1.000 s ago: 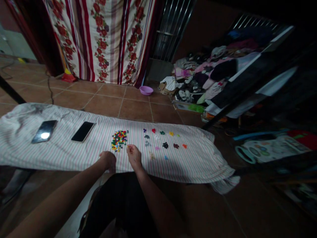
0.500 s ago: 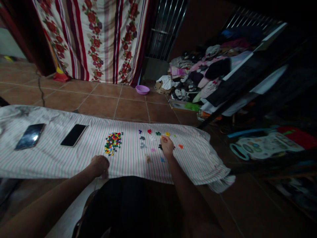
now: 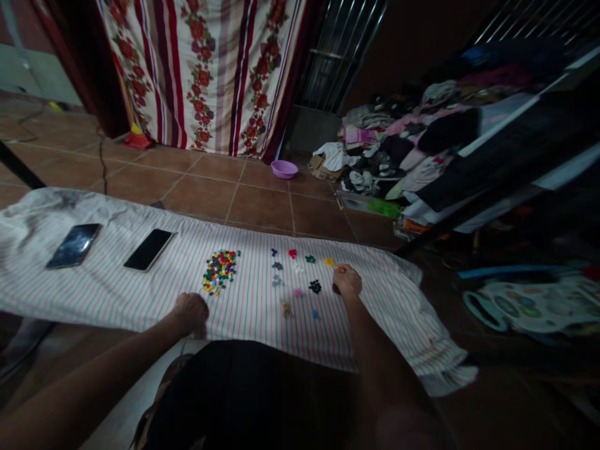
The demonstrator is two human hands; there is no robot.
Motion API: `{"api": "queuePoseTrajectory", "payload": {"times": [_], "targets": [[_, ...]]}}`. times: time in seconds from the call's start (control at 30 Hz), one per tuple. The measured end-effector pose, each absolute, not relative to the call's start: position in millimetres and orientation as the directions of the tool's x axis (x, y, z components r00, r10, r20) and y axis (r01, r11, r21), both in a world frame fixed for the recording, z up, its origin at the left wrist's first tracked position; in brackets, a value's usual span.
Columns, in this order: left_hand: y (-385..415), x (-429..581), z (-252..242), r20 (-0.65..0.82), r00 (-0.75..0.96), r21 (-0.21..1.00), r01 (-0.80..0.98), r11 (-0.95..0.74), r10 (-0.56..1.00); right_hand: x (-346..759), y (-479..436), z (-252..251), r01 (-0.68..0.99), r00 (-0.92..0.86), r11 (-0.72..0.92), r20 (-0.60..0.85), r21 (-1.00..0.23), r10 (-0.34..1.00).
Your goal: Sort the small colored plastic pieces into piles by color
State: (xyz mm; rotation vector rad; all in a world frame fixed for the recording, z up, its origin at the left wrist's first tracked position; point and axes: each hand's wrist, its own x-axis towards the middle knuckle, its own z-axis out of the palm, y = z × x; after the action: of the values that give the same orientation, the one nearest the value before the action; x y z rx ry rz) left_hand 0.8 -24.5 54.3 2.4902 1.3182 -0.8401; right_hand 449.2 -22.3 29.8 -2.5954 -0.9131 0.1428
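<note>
Right hand (image 3: 347, 281) at the yellow cluster (image 3: 329, 262), among small colour-sorted pieces on a striped cloth (image 3: 255, 294).
The right hand's thumb and fingers are drawn narrowly together just beside the yellow pieces; whether they pinch one, I cannot tell. The left hand (image 3: 189, 312) lies loosely curled near the cloth's front edge, its palm hidden, so its hold is unclear. Between the left hand and the sorted clusters, toward the far side, spreads a mixed multicoloured pile (image 3: 220, 272); the black cluster (image 3: 315, 286) sits left of the right hand.
</note>
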Motion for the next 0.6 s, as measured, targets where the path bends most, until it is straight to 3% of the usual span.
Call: {"api": "queuePoseTrajectory", "payload": {"times": [0.6], "targets": [[-32, 0, 65, -0.567, 0.429, -0.109, 0.808, -0.580, 0.704, 449, -7, 19, 0.704, 0.673, -0.568, 0.144, -0.427, 0.725]]}}
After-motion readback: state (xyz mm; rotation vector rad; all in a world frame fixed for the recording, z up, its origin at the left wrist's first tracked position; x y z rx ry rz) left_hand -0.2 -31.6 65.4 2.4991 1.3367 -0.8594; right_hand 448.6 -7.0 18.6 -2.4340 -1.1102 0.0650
